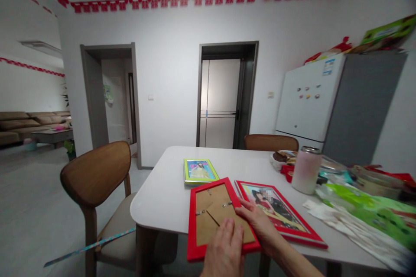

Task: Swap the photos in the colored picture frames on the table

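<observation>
A red picture frame [192,225] is held tilted over the near edge of the table, its brown backing board with metal clips and a stand strip facing me. My right hand [256,223] grips its right edge, thumb and fingers round the red border. My left hand [225,244] lies on the lower part of the backing, fingers stretched flat and its thumb hidden. Just right of it, a second, larger red frame [305,238] rests face up with a photo of people. Behind, a smaller yellow-green frame [186,173] with a picture of a figure in a dress lies on the table.
On the white table's [159,190] right side stand a pink-and-white tumbler [307,171], a green plastic package [367,212], a white cloth [338,220] and food containers. Wooden chairs stand at the left [97,173] and far side [271,142]. A fridge [305,99] is behind at right.
</observation>
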A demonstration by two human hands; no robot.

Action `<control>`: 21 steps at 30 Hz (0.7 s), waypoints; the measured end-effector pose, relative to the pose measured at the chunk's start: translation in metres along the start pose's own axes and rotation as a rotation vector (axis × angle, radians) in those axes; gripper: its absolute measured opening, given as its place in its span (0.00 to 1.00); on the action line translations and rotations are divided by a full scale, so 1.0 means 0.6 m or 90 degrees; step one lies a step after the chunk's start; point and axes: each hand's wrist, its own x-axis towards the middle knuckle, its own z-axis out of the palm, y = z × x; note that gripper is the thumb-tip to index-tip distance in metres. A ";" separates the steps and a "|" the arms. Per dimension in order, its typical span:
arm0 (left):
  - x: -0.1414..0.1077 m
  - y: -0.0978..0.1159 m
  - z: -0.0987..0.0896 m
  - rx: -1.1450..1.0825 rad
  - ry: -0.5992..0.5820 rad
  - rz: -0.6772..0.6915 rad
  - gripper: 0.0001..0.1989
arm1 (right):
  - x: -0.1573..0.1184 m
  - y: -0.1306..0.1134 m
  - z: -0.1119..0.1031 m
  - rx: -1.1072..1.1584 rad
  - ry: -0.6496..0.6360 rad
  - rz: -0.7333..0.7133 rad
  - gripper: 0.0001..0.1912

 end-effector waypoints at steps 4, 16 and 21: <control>0.001 -0.015 0.027 0.050 -0.055 0.009 0.23 | 0.023 0.047 -0.014 -0.163 -0.019 0.007 0.23; -0.045 -0.084 -0.046 0.075 -0.045 -0.078 0.29 | 0.036 0.069 -0.018 -0.612 0.011 -0.123 0.15; -0.050 -0.107 -0.049 0.029 -0.005 -0.057 0.29 | 0.052 0.059 -0.002 -0.665 -0.013 -0.147 0.13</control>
